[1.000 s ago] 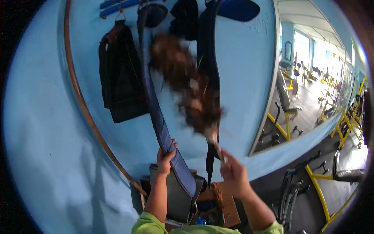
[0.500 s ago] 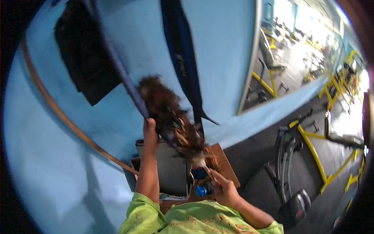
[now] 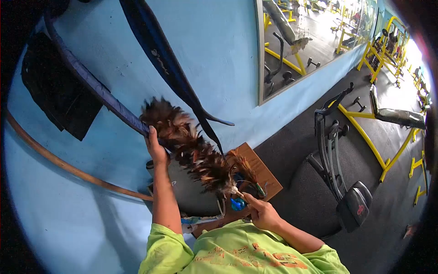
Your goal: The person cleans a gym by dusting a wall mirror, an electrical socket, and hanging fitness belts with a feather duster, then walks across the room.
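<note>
My right hand [image 3: 263,213] is closed round the light handle of a feather duster [image 3: 196,153], whose brown feathers slant up to the left. The feathered tip lies by the lower end of a purple-blue strap [image 3: 100,98] that hangs along the wall. My left hand [image 3: 157,147] grips that lower end, its thumb on top and the other fingers partly hidden. A black and blue belt [image 3: 166,64] with white lettering hangs to the right of the strap. Left of the strap hangs a black cloth-like piece [image 3: 59,86].
Below my hands stand a grey bag-like item [image 3: 194,189] and a wooden surface [image 3: 269,176] with a straw-like brush [image 3: 246,166] and a blue object [image 3: 238,203]. A mirror [image 3: 315,41] is on the blue wall. Yellow-framed gym equipment [image 3: 365,134] stands on the right.
The view has shifted, so wall and mirror sit further left and higher. The strap's lower end now bends outward in my left hand. The duster stays in my right hand, its tip against the strap.
</note>
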`<state>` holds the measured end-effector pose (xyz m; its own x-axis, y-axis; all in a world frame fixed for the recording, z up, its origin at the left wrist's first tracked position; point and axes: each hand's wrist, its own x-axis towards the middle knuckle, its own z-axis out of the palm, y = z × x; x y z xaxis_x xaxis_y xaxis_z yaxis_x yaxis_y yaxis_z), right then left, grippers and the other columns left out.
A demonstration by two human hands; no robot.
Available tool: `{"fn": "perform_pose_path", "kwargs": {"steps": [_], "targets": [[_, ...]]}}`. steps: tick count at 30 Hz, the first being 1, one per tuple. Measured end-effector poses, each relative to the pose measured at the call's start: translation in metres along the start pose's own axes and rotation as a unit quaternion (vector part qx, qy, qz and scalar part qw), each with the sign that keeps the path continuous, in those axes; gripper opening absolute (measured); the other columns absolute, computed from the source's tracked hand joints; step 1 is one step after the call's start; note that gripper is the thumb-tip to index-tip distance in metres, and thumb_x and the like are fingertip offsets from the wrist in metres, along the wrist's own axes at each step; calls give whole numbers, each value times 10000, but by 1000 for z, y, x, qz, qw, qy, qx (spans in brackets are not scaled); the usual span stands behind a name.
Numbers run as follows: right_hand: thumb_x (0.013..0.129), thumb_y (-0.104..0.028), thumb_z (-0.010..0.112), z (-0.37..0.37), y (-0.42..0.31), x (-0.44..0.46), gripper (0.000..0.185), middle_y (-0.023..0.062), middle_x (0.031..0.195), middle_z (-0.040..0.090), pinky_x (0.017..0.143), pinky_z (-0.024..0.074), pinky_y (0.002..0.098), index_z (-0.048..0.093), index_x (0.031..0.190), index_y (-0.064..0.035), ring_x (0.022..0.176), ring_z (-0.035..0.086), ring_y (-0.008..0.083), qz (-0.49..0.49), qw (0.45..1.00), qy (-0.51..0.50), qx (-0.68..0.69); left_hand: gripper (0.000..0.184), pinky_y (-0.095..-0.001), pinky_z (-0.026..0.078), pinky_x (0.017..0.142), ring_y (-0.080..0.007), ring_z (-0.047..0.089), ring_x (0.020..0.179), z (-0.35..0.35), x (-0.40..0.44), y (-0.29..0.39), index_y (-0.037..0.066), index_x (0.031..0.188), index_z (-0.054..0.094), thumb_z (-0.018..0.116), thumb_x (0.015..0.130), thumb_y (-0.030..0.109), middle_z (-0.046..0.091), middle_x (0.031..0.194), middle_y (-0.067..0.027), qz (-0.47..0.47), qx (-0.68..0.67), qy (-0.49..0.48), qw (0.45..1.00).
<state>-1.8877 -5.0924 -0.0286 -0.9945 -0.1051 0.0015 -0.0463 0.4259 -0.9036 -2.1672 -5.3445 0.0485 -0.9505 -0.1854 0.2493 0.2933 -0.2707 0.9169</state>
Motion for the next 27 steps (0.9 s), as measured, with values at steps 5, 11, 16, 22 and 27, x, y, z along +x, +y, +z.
{"fn": "perform_pose_path", "kwargs": {"steps": [5,11,16,22,27], "targets": [[762,-31,524,-7,47,-15,576,208,883,628,695,498,414,439,1322,-133,803,622,374,114,991,-25,-63,701,-408,265,1018,-217,361,1221,-2,-5,-10,74,1369,359,565,845,492,431,1286,-111,-16,-5,67,998],[756,-19,528,-17,50,-21,559,203,858,619,649,497,417,490,1289,-184,769,622,377,58,996,36,-56,774,-393,232,1034,-242,329,1262,6,-6,-11,57,1384,325,581,823,524,386,1335,-142,-14,-15,63,998],[769,-72,528,-37,87,-49,481,197,824,627,623,489,401,535,1237,-179,735,616,379,193,957,33,-214,678,-336,311,973,-203,432,1102,2,5,-41,34,1328,350,593,850,449,464,1187,-122,39,64,34,997],[888,23,434,-54,80,-108,387,79,875,646,437,309,228,503,1268,4,468,307,64,-80,967,237,-49,1142,-453,173,1080,-374,164,1315,-3,1,41,-92,1401,34,716,715,516,159,1402,-302,72,386,-17,920],[858,36,462,-66,27,-51,373,85,870,658,432,318,239,543,1222,14,474,332,74,-260,916,297,-78,1033,-404,227,1046,-293,285,1227,-69,55,87,-82,1360,176,797,679,383,284,1311,-200,255,227,215,915]]}}
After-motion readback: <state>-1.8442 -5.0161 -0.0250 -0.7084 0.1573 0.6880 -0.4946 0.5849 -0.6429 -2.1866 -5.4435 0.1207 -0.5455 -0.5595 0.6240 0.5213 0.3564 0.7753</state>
